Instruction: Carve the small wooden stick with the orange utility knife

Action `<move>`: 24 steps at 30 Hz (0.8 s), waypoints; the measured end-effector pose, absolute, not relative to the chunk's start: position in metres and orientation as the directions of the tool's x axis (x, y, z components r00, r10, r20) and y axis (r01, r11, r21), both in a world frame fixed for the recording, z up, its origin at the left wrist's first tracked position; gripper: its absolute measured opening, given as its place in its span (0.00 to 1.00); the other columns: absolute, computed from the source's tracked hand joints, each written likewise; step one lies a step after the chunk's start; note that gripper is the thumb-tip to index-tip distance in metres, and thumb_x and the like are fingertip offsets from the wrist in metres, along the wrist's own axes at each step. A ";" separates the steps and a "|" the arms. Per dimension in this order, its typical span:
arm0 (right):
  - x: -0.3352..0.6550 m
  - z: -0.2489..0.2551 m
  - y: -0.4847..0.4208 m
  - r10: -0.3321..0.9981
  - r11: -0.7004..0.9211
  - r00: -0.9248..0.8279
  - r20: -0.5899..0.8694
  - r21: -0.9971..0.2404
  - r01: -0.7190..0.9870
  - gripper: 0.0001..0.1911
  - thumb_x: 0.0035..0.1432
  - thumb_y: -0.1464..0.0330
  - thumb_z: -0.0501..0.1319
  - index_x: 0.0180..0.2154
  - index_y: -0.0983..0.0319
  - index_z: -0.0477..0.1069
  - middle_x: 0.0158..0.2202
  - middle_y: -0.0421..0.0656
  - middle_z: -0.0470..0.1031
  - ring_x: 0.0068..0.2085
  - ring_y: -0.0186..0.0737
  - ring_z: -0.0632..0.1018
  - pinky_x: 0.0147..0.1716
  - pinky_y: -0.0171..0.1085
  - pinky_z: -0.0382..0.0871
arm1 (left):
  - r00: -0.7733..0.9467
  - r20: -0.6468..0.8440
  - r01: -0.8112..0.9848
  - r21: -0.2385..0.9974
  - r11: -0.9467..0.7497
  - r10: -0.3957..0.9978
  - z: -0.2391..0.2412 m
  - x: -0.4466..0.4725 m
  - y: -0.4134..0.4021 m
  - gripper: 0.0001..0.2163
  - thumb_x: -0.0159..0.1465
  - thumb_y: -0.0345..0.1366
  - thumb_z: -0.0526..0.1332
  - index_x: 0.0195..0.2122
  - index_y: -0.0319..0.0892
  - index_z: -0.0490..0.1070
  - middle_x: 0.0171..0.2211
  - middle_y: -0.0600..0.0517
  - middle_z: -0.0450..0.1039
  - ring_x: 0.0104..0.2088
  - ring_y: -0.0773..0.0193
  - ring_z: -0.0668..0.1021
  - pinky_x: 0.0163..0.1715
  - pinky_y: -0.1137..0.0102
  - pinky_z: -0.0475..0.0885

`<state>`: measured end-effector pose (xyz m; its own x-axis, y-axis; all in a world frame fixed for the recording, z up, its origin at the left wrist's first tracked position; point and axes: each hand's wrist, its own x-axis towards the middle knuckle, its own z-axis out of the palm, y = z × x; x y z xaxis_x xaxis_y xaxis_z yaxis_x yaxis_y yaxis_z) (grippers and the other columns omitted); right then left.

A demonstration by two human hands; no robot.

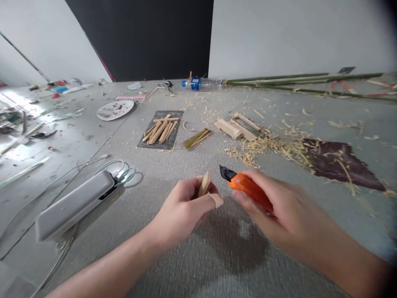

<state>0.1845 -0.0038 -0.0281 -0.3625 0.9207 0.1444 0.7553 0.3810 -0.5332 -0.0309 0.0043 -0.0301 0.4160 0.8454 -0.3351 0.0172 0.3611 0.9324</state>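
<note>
My left hand (182,207) is closed round a short pale bamboo strip (204,183), whose end sticks up between the fingers; a plaster wraps the thumb. My right hand (279,211) grips an orange utility knife (248,188) with its black tip pointing left toward the strip, a small gap between them. Both hands hover over the grey floor.
A dark mat (159,130) carries several cut bamboo strips. Green-edged strips (196,138), a pile of split pieces (237,126) and shavings (273,148) lie beyond. A grey power bank with cables (74,203) sits left. Long bamboo poles (304,78), a bottle (198,83) and a plate (115,110) lie farther off.
</note>
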 end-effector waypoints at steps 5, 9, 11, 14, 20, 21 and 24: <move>0.189 -0.034 -0.003 0.914 0.396 -0.377 0.148 -0.522 0.756 0.16 0.70 0.54 0.54 0.33 0.56 0.59 0.22 0.34 0.66 0.22 0.34 0.66 0.23 0.36 0.56 | 0.381 -0.322 0.026 0.941 0.339 0.867 -0.030 -0.028 0.002 0.06 0.65 0.36 0.61 0.31 0.41 0.67 0.16 0.61 0.57 0.17 0.74 0.60 0.17 0.75 0.54; 0.190 -0.035 -0.003 0.896 0.441 -0.395 0.201 -0.498 0.747 0.17 0.70 0.53 0.53 0.32 0.56 0.56 0.21 0.34 0.64 0.21 0.33 0.65 0.23 0.36 0.55 | 0.372 -0.304 -0.004 0.944 0.329 0.877 -0.031 -0.026 0.003 0.06 0.65 0.37 0.61 0.33 0.41 0.68 0.20 0.60 0.58 0.17 0.73 0.63 0.16 0.75 0.56; 0.190 -0.034 -0.003 0.885 0.464 -0.412 0.216 -0.483 0.742 0.17 0.70 0.53 0.52 0.32 0.56 0.56 0.22 0.35 0.64 0.21 0.33 0.65 0.23 0.36 0.55 | 0.376 -0.300 -0.003 0.946 0.325 0.877 -0.031 -0.026 0.003 0.07 0.66 0.38 0.61 0.34 0.40 0.69 0.21 0.59 0.59 0.18 0.73 0.63 0.17 0.76 0.57; 0.189 -0.032 -0.003 0.863 0.504 -0.440 0.246 -0.454 0.735 0.18 0.70 0.53 0.52 0.31 0.56 0.55 0.21 0.34 0.63 0.20 0.33 0.64 0.22 0.36 0.54 | 0.404 -0.296 0.009 0.947 0.320 0.865 -0.031 -0.027 0.002 0.08 0.67 0.39 0.60 0.34 0.40 0.69 0.21 0.57 0.64 0.19 0.73 0.63 0.18 0.76 0.57; 0.186 -0.030 -0.004 0.839 0.544 -0.472 0.271 -0.392 0.742 0.18 0.69 0.53 0.53 0.32 0.57 0.58 0.22 0.37 0.68 0.20 0.35 0.68 0.22 0.37 0.53 | 0.427 -0.243 -0.028 0.959 0.281 0.871 -0.031 -0.027 0.001 0.10 0.67 0.36 0.61 0.29 0.41 0.66 0.20 0.60 0.55 0.21 0.73 0.58 0.20 0.74 0.52; 0.186 -0.030 -0.004 0.839 0.544 -0.472 0.271 -0.393 0.741 0.18 0.69 0.53 0.53 0.32 0.57 0.59 0.22 0.37 0.68 0.20 0.35 0.69 0.22 0.37 0.53 | 0.434 -0.237 -0.033 0.960 0.279 0.869 -0.030 -0.027 0.000 0.10 0.66 0.36 0.62 0.29 0.41 0.65 0.21 0.60 0.55 0.21 0.73 0.59 0.21 0.73 0.53; 0.184 -0.030 -0.004 0.834 0.552 -0.477 0.278 -0.403 0.730 0.18 0.69 0.53 0.53 0.32 0.57 0.60 0.22 0.38 0.69 0.21 0.35 0.69 0.23 0.37 0.54 | 0.456 -0.243 -0.021 0.959 0.283 0.856 -0.029 -0.028 -0.002 0.13 0.65 0.37 0.65 0.27 0.42 0.61 0.22 0.59 0.54 0.23 0.72 0.58 0.23 0.72 0.52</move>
